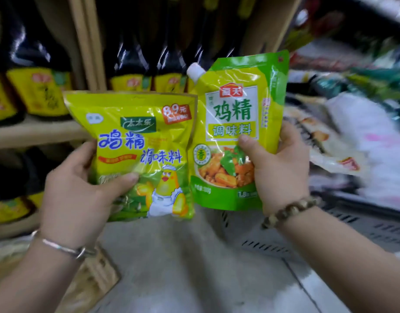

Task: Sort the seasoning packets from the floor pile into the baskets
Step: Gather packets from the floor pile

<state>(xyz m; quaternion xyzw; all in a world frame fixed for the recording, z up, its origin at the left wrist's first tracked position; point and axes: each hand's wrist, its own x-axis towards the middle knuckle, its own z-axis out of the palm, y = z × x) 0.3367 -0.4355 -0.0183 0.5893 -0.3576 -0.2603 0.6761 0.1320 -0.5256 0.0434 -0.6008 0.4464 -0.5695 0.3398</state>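
Left hand (75, 190) grips yellow packet (135, 152); right hand (278, 168) grips spouted pouch (235, 123)

Glossy, crinkled plastic film: yellow packet (135, 123) and spouted pouch (237, 102) — bottles (129, 55) glossy; bangle (65, 248) shiny metal, bracelet (291, 211) matt beads.

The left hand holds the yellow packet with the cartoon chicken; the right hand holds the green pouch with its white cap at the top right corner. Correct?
No. In the head view the white cap sits at the top left corner of the green pouch. The left hand holds the yellow packet, the right hand the pouch.
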